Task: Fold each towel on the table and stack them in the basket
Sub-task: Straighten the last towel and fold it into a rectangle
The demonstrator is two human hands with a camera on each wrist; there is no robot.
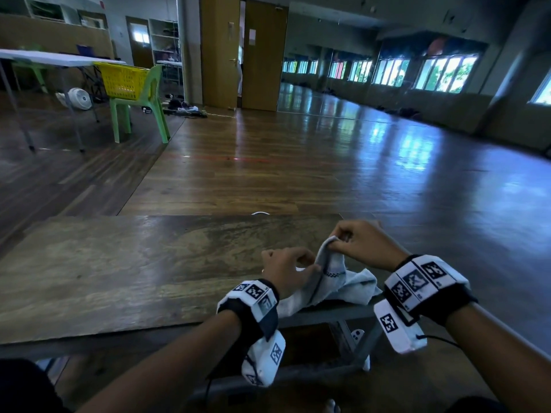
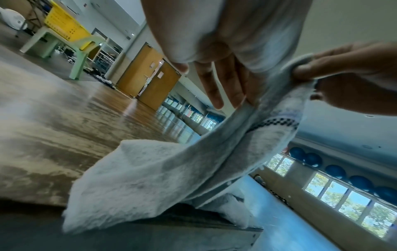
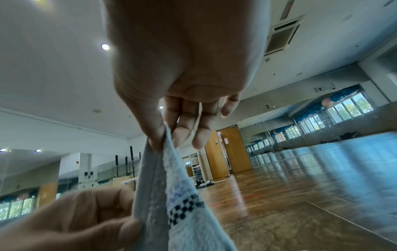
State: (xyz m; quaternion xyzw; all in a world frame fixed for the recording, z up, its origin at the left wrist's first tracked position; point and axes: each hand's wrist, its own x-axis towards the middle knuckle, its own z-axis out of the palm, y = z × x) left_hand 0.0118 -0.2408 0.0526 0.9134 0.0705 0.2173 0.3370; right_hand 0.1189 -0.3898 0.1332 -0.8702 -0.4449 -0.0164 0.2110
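Observation:
A pale blue towel with a dark checked band lies bunched at the near right corner of the wooden table. My right hand pinches one corner and lifts it off the table; the right wrist view shows the right hand with thumb and fingers closed on the towel. My left hand holds the same edge lower down, fingers curled against the cloth. The left wrist view shows the towel draped over the table's edge. The yellow basket sits far off at the back left.
The basket stands on a green plastic chair beside a white folding table. A white fan lies on the floor under that table. Wooden floor stretches beyond my table to brown doors.

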